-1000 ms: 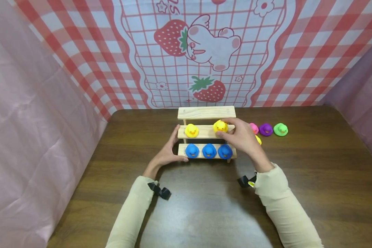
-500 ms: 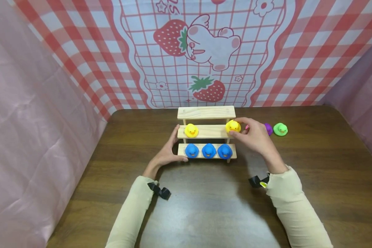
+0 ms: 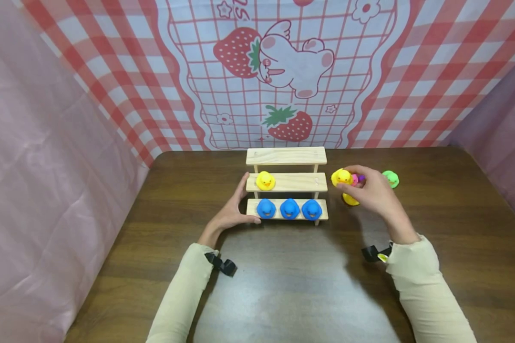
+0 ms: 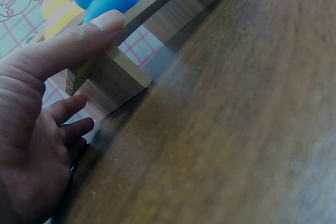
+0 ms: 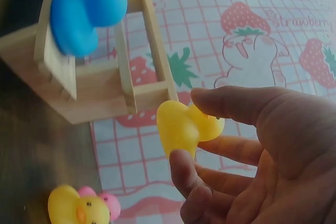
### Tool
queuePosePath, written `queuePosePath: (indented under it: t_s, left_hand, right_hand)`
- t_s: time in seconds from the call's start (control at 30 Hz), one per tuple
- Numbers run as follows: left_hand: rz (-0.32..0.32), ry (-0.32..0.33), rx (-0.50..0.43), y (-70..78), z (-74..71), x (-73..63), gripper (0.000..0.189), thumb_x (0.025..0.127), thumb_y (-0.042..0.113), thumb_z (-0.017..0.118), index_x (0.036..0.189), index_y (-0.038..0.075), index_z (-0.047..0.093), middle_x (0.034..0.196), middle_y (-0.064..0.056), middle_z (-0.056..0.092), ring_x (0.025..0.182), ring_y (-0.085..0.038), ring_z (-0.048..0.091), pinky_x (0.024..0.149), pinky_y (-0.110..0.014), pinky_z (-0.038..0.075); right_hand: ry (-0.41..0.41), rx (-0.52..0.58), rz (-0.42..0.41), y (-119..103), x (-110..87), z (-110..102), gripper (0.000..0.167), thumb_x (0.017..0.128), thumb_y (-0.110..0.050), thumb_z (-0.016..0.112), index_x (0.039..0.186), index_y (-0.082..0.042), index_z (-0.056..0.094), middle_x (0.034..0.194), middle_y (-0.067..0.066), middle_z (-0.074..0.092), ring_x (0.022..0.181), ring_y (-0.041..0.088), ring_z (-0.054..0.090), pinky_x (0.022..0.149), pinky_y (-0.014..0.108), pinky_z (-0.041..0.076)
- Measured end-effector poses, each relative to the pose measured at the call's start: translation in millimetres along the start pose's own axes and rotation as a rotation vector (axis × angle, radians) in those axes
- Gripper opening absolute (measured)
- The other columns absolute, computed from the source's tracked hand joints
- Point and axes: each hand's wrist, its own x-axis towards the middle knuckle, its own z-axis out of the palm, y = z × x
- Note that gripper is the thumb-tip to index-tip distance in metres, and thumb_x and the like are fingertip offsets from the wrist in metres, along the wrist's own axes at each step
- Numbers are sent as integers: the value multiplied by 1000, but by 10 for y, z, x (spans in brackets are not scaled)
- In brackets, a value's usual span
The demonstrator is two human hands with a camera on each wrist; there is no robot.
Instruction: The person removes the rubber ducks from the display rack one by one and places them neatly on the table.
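My right hand [image 3: 375, 190] pinches a yellow rubber duck [image 3: 341, 178] between thumb and fingers. The duck is held in the air just right of a three-tier wooden display rack [image 3: 295, 182]; the right wrist view shows it apart from the rack. My left hand [image 3: 231, 212] holds the rack at its left end. Its thumb [image 4: 107, 22] lies on the bottom tier's front edge, the other fingers by the side. Three blue rubber ducks [image 3: 289, 208] line the bottom tier. One yellow duck [image 3: 265, 181] sits at the left of the middle tier. The top tier is bare.
Right of the rack, another yellow duck [image 3: 350, 200], a pink duck [image 3: 355, 179], a purple duck [image 3: 361, 178] and a green duck [image 3: 391, 179] are on the wooden table [image 3: 266, 290]. My right hand partly covers some. A checked strawberry cloth [image 3: 369, 114] hangs behind.
My right hand has carried the yellow duck rightward, from over the right part of the middle tier to beyond the rack's end. My left hand and the rack have stayed in place.
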Motion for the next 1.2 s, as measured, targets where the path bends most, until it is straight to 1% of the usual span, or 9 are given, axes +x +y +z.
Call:
queuePosePath:
  t_s: [0.1,0.27,0.43,0.57,0.63,0.7,0.87,0.97,1.2]
  left_hand:
    - [2,2,4,1,-5,-4,131,70,-6,84,163,19,-5,172,-7,-4,154,-39,22,127,-57,13]
    - [10,5,10,3,-11,-7,129,71,-1,86,163,17,-3,172,-5,-2,153,-38,23,127,-57,16]
    - [11,2,16,-6,-12,-7,129,71,0,86,163,16,-3,172,-3,-4,154,-40,21,127,-57,16]
    - [0,-6,24,0,-8,-1,130,71,-3,85,162,16,-5,172,-5,-6,154,-41,19,127,-58,16]
    - [-9,-7,20,33,-6,-8,129,71,-5,84,162,15,-6,172,-6,-7,154,-42,17,127,-58,14]
    - [-9,-13,14,113,-8,-27,127,71,-5,83,162,11,-5,172,-9,-7,154,-43,17,127,-58,14]
    - [-7,-20,2,291,-16,-78,125,72,-3,84,161,8,-3,171,-13,-5,153,-44,19,126,-59,15]
    - [-4,-15,-4,311,-17,-87,125,72,-3,83,162,9,-3,171,-13,-4,152,-45,20,126,-60,15]
    - [6,-16,-10,290,-8,-81,125,72,-6,82,162,11,-3,171,-14,-5,152,-45,21,126,-59,15]
  right_hand:
    - [-5,-17,4,59,-13,-36,54,90,-28,73,130,5,59,106,26,66,82,29,56,58,20,48]
    - [-6,-45,16,142,-29,-86,52,91,-29,72,129,5,60,113,29,67,89,34,61,64,22,50]
    - [2,-60,35,234,-42,-117,52,91,-31,71,129,3,60,116,29,67,91,35,59,64,24,48]
    - [9,-76,47,323,-57,-145,54,91,-33,71,130,3,60,110,27,67,85,31,55,60,24,45]
    - [14,-84,50,367,-62,-164,54,91,-34,71,130,2,60,108,27,67,85,30,54,60,24,43]
    - [3,-82,64,414,-67,-185,55,92,-35,71,131,2,60,111,27,66,87,31,54,61,23,44]
    - [-59,-40,139,526,-101,-233,62,94,-39,67,138,2,53,128,30,58,102,38,52,69,20,47]
    - [-73,-37,151,587,-108,-249,64,94,-39,67,139,4,51,131,32,56,105,41,52,71,20,46]
    - [-85,-51,158,715,-101,-254,66,94,-39,68,138,7,51,125,34,59,100,40,60,69,19,49]
